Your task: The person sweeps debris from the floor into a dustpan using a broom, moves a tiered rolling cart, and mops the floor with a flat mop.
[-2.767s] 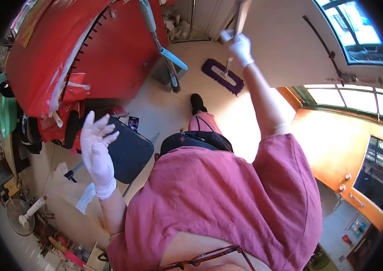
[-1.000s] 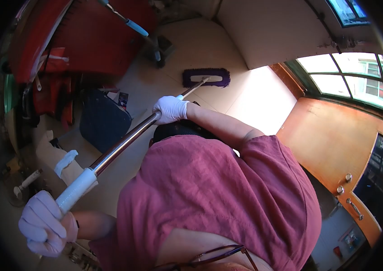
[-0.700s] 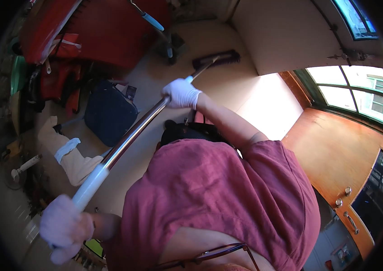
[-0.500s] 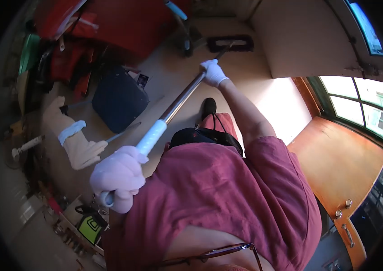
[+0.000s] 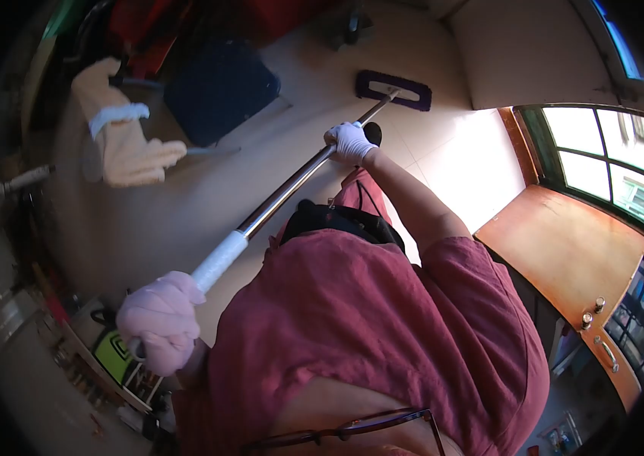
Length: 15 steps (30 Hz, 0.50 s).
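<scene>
A flat mop with a purple-fringed head (image 5: pixel 394 90) lies across the view, its head on the floor at the upper middle. Wrapped around the light blue grip at the pole's upper end is my left hand (image 5: pixel 161 323), in a pale glove, at the lower left. My right hand (image 5: pixel 350 143), gloved in white, is closed around the metal pole (image 5: pixel 284 194) farther down, nearer the mop head. One dark shoe (image 5: pixel 372 134) shows just beyond my right hand.
A dark blue chair seat (image 5: pixel 219 91) stands at the upper left, with a beige glove-shaped piece (image 5: pixel 136 144) beside it. Right of me are a wooden cabinet (image 5: pixel 558 243) and a window (image 5: pixel 603 159). A black and lime-green bag (image 5: pixel 111 356) sits lower left.
The mop head has shifted right and lower in view, and more of it shows. Both hands keep their hold on the pole. The chair and surroundings have shifted with the camera.
</scene>
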{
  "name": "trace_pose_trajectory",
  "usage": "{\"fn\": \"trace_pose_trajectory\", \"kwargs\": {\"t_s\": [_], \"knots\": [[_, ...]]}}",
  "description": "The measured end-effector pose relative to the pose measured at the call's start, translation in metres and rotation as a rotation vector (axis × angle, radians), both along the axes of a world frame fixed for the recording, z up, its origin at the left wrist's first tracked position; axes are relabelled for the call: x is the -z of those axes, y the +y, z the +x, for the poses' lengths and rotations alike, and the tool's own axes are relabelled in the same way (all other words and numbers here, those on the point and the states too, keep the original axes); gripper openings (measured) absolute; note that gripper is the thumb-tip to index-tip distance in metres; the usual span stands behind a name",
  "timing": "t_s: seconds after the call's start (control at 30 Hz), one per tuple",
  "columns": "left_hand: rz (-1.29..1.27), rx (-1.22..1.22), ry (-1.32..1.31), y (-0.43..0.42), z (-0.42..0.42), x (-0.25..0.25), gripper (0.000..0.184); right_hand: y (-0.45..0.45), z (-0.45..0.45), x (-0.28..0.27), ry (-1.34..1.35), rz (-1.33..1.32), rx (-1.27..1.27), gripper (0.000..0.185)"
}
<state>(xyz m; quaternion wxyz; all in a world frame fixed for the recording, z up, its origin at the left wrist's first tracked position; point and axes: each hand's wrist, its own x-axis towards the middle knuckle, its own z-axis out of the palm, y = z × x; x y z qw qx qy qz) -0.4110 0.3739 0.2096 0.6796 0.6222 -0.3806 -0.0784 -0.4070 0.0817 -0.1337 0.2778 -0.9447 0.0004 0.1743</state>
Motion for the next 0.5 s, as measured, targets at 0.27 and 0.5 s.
{"fn": "trace_pose_trajectory", "kwargs": {"t_s": [0.27,0.5], "knots": [[-0.025,-0.092,0.145,0.129,-0.056,-0.045,0.031,0.128,-0.048,-0.049,0.319,0.184,-0.302,0.034],[-0.041,-0.327,0.259,0.18,-0.132,-0.072,0.027,0.188,-0.089,-0.051,0.49,0.326,-0.669,0.032]]}}
